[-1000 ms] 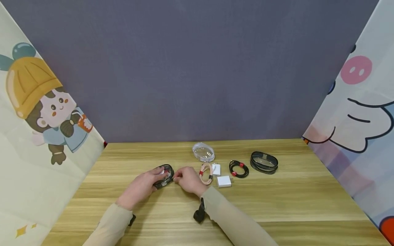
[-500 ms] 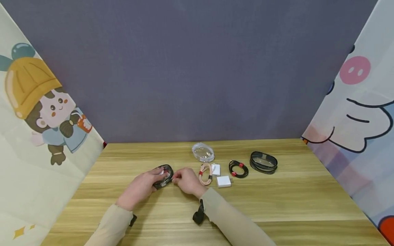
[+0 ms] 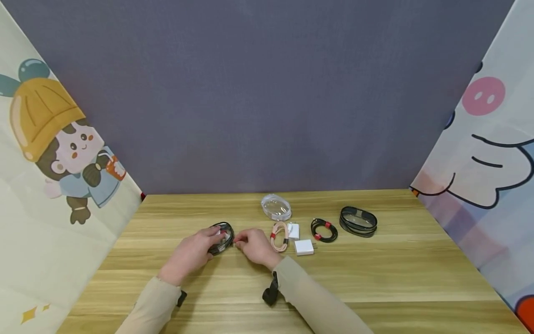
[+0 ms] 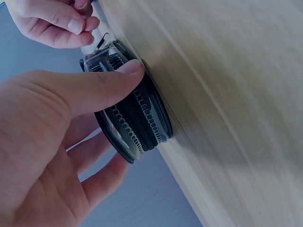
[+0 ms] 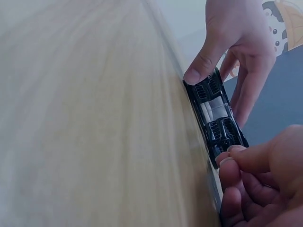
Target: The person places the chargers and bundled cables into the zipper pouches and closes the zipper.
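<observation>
A small clear oval zip case [image 3: 222, 247] with black trim stands near the middle left of the table in the head view. Something white and red shows inside it. My left hand [image 3: 193, 253] holds the case from the left, its thumb [image 4: 111, 87] along the zipper side and its fingers on the far side. At the case's right end is my right hand [image 3: 256, 247], thumb and forefinger pinching what looks like the zipper pull; the fingertips mostly hide it. The right wrist view shows zipper teeth along the case [image 5: 208, 99] and a pale patch midway.
Right of my hands lie a pink coiled cable [image 3: 279, 237], two white charger plugs [image 3: 304, 247] and a black coiled cable [image 3: 324, 230] with red ties. A clear oval case [image 3: 276, 207] and a black-trimmed one [image 3: 358, 221] sit farther back, before the grey panel [image 3: 267, 116].
Both hands stay almost in place. The case has shifted very slightly left, with my right fingertips following at its end.
</observation>
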